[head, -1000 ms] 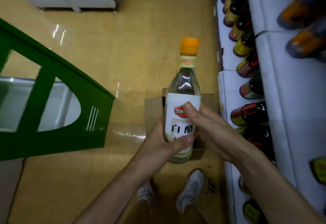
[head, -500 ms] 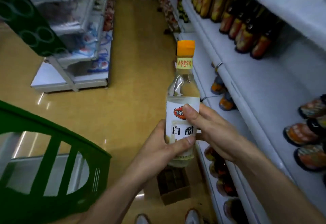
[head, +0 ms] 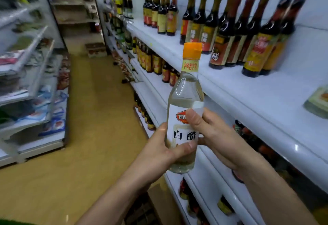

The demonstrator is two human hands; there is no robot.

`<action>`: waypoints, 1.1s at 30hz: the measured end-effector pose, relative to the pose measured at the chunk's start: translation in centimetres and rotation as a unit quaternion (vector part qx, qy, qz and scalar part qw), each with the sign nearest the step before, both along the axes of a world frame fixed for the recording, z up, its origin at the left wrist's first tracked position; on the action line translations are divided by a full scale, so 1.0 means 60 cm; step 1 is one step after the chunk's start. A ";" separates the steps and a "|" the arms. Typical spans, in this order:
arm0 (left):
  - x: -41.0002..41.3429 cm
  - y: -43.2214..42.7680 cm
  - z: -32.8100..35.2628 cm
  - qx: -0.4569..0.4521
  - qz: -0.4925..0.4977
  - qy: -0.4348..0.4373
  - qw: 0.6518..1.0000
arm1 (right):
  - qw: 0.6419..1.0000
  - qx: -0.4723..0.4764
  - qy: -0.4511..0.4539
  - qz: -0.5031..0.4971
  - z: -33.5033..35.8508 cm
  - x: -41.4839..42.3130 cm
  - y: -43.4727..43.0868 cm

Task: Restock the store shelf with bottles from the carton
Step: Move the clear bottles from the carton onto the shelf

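Observation:
I hold a clear white vinegar bottle (head: 184, 98) with an orange cap and white label upright in front of the shelf. My left hand (head: 159, 152) wraps its lower body from the left, thumb across the label. My right hand (head: 213, 136) grips it from the right, thumb on the red logo. The white top shelf (head: 248, 90) runs along the right, carrying dark bottles (head: 229, 35) at its back. The brown carton (head: 142, 208) sits on the floor below my arms, mostly hidden.
Lower shelves (head: 154, 86) on the right hold more dark bottles with orange labels. A flat green packet (head: 317, 100) lies on the top shelf at the far right. Across the yellow floor aisle (head: 88, 118) stands a shelf unit (head: 35, 82) of packaged goods.
My view has swung up from the floor and carton to the shelves. The bottle has risen to top-shelf height, still held in both hands.

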State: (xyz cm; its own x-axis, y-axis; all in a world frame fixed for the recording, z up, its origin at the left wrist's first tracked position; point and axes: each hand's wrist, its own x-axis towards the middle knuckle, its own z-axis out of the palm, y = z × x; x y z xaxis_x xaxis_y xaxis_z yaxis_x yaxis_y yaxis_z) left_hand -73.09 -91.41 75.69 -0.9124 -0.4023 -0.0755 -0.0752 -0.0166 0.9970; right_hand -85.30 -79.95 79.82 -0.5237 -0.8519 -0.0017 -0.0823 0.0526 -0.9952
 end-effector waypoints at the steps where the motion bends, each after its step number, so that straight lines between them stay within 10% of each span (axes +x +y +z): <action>1: -0.022 0.013 0.010 -0.005 -0.011 0.006 1.000 | 1.000 -0.002 0.006 -0.016 0.010 -0.016 0.017; 33: -0.429 0.287 0.116 -0.008 -0.383 0.106 0.918 | 0.905 -0.074 0.112 -0.403 0.111 -0.215 0.364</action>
